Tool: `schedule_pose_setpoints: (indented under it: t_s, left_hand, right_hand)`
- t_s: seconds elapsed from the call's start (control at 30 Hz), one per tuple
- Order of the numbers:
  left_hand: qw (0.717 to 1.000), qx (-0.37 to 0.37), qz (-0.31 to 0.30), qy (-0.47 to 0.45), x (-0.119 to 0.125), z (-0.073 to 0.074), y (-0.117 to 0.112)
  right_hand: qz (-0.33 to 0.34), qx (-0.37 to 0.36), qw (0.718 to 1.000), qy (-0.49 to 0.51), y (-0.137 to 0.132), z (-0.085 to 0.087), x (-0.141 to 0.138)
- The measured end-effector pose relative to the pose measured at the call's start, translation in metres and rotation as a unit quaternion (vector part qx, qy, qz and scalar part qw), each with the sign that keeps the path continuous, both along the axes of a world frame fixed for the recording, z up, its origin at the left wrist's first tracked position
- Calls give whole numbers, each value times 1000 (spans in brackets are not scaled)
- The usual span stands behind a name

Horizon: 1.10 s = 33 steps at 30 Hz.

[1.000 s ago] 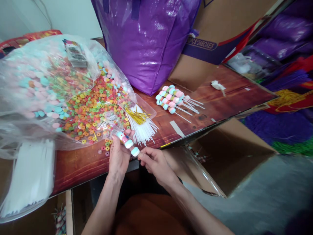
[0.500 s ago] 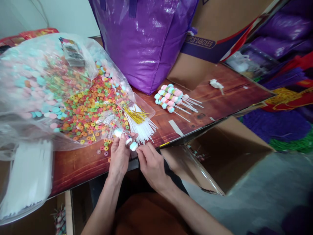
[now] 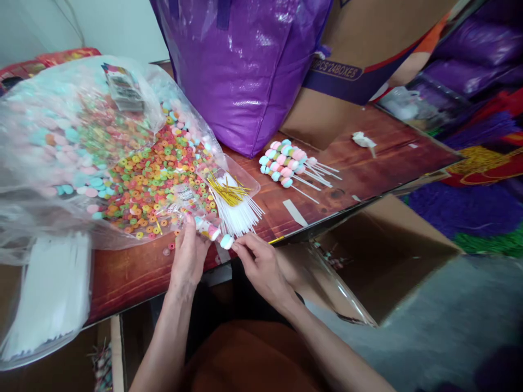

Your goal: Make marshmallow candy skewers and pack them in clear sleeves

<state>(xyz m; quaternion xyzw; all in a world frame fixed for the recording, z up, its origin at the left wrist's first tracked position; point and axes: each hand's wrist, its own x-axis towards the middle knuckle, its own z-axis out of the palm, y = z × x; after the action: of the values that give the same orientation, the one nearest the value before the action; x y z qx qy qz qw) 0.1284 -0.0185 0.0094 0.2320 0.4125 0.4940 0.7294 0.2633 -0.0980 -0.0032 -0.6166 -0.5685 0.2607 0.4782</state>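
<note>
Between my hands, over the near table edge, is a candy skewer [image 3: 226, 242] of pastel marshmallows and ring candies. My left hand [image 3: 190, 253] is closed around its left part, thumb on top. At that end a clear printed wrapper [image 3: 187, 195] overlaps the skewer; whether it covers the candy I cannot tell. The fingertips of my right hand [image 3: 261, 267] pinch the skewer's right end beside a blue-and-white marshmallow; the stick there is mostly hidden. Just beyond lie white sticks [image 3: 241, 215] with gold twist ties [image 3: 229, 189] on top.
Loose ring candies [image 3: 151, 179] and marshmallows [image 3: 77, 158] fill a clear plastic bag on the left. Finished-looking skewers [image 3: 284, 163] lie stacked right of centre. Behind stand a purple bag [image 3: 245, 76] and a cardboard box [image 3: 318, 117]. White wrappers [image 3: 53, 283] sit front left; an open carton [image 3: 368, 261] is below right.
My left hand has shifted left along the skewer, uncovering more of its candies. The skewer's right end and my right hand have moved slightly right.
</note>
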Motion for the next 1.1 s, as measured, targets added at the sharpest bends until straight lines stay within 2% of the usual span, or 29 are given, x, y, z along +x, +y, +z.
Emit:
schedule_pose_setpoints:
  t_s: [0.07,0.13,0.27,0.37,0.43,0.6,0.83,0.93,1.03,1.1]
  left_hand:
    - [999,17,38,-17,0,0,7]
    - [998,26,51,-34,2,-1,10]
    - [998,35,42,-39,14,-5,1]
    - [998,24,24,-43,20,-6,-7]
    - [998,9,23,-51,18,-7,-8]
    - [998,-11,30,-52,11,-8,-4]
    - [999,32,3,-39,18,-8,-14]
    - [998,40,-4,-40,12,-5,-8]
    - [998,21,22,-62,3,-3,3]
    - [997,3,26,-71,-1,-4,6]
  right_hand:
    - [5,-6,1000,5,-1,1,-1]
    - [10,-6,1000,-3,-2,2,-4]
    - [-8,33,995,-92,0,0,-14]
    - [-34,72,979,-187,3,-4,-21]
    - [-35,78,974,-210,3,-5,-22]
    - [-17,51,985,-163,1,-7,-20]
    - [-80,70,990,-92,17,-14,-43]
    - [-48,28,996,-68,14,-8,-38]
    - [26,-32,997,-70,3,-1,-24]
    - [77,-58,995,-37,-4,2,-18]
